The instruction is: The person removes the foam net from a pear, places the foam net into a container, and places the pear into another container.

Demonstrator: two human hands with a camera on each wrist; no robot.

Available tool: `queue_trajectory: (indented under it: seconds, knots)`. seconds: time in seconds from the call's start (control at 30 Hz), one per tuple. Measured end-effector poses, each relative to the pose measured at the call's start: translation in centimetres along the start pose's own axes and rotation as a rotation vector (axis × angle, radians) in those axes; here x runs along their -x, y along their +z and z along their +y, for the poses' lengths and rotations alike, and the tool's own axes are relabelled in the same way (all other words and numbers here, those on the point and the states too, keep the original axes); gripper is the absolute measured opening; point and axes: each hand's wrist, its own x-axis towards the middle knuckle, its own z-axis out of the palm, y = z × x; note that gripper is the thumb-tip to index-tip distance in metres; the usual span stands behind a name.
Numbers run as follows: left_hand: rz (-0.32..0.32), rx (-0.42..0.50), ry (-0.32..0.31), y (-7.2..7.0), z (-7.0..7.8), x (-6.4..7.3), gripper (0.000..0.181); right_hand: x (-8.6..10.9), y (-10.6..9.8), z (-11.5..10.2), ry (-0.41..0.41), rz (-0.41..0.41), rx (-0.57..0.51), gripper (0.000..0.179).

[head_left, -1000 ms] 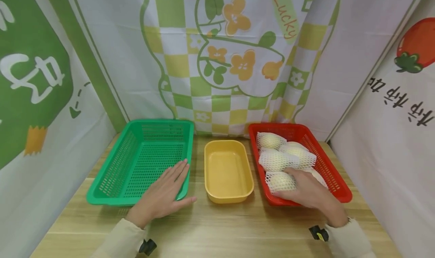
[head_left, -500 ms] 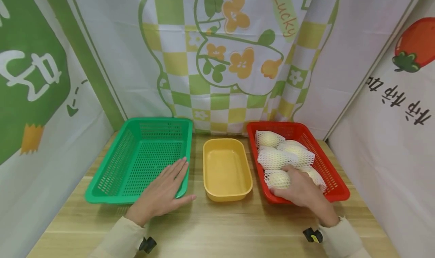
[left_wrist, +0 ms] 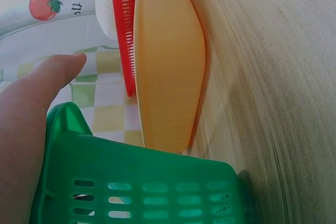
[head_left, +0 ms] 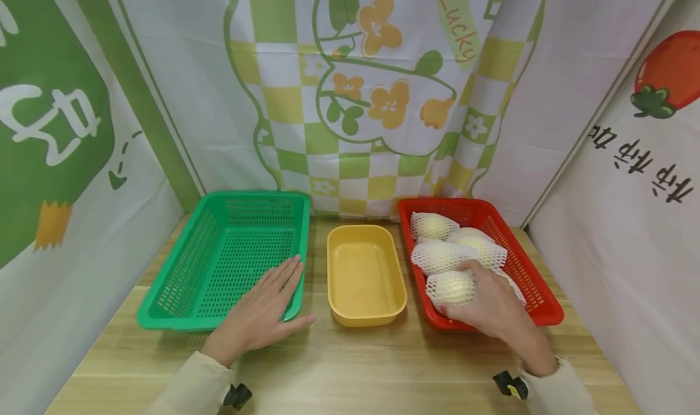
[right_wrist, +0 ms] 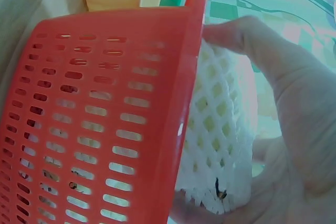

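My left hand [head_left: 262,312] lies with straight fingers over the right rim of the green basket [head_left: 259,263], thumb pointing toward the yellow tub [head_left: 366,275]. On the other side, my right hand [head_left: 494,308] reaches into the red basket [head_left: 516,251]. Its thumb and fingers curl round a pale yellow fruit [head_left: 450,287] in a white foam net, at the near left corner. The right wrist view shows the netted fruit [right_wrist: 215,124] just inside the basket wall, with a dark stem poking through. Several more netted fruits [head_left: 443,256] lie behind it; the hand partly hides one.
The yellow tub stands between the two baskets on a wooden table [head_left: 350,366]. A patterned curtain [head_left: 355,178] hangs close behind them. Printed cloth walls [head_left: 629,251] close in both sides.
My right hand shifts slightly around the near netted fruit, which turns a little in its grip. The left hand keeps its place on the green basket.
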Motion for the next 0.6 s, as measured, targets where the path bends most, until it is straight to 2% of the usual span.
queue_trajectory:
  seconds: [0.23, 0.43, 0.6]
  knots:
    - [-0.020, 0.007, -0.009, 0.1, 0.1, -0.1, 0.099, -0.4, 0.2, 0.7, -0.048, -0.107, -0.047, 0.079]
    - [-0.018, 0.010, -0.009, 0.1, 0.1, -0.1, 0.098, -0.8, 0.4, 1.4, -0.023, -0.213, -0.096, 0.088]
    - [-0.011, 0.015, -0.010, 0.1, 0.0, -0.1, 0.098, -1.0, 0.9, 1.3, 0.018, -0.228, -0.106, 0.096]
